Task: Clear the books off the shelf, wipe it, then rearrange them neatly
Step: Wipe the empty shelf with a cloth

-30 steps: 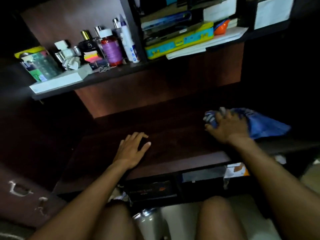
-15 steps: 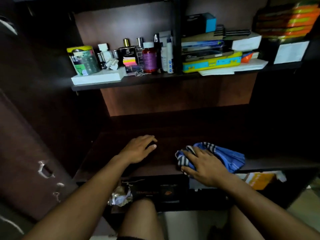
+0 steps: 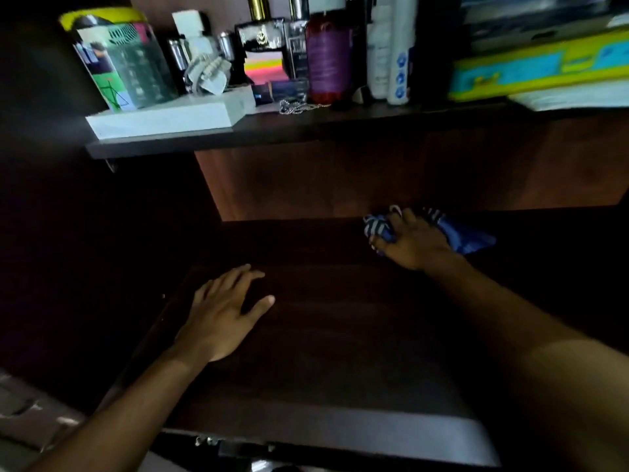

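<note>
Wiping step: right hand (image 3: 413, 241) grips the cloth (image 3: 466, 236) at the back of the bare shelf (image 3: 340, 335); left hand (image 3: 221, 318) rests flat, fingers spread, near the front. Next, probably sweep the cloth over the rest, then restack; no books clearly in view here.

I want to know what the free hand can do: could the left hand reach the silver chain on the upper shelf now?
Probably yes. The left hand rests flat and holds nothing, and the silver chain lies at the upper shelf's front edge with nothing before it.
</note>
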Motion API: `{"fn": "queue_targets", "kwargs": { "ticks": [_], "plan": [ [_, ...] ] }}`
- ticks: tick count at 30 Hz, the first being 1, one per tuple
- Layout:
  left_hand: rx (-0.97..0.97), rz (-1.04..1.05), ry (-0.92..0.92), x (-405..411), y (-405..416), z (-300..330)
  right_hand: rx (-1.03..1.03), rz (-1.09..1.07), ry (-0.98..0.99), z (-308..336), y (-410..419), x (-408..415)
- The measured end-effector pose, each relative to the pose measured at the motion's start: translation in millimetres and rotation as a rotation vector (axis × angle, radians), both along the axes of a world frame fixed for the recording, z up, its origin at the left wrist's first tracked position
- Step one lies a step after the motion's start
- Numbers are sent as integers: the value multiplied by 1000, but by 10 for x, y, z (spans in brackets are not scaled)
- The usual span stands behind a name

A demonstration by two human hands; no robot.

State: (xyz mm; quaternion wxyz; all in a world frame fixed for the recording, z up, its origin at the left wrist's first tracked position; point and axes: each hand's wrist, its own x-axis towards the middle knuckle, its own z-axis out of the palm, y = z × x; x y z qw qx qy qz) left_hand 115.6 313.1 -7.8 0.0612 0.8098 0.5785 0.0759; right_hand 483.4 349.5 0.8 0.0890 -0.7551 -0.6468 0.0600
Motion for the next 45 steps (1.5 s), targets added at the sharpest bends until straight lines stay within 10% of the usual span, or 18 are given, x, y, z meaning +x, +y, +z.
{"fn": "queue_targets", "kwargs": {
  "ticks": [14, 23, 36, 45],
  "plan": [
    [-9, -18, -42, -8, 17, 20, 43, 719, 79, -69, -1086, -825],
    [-1, -22, -37, -18, 43, -13, -26, 107, -48, -11, 36, 32],
    [-24, 25, -282, -35, -1, 40, 8, 600, 55, -63, -978, -1388],
    [-82, -38, 113, -85, 94, 92, 49, 173, 49, -49, -788, -197]
  ]
}}
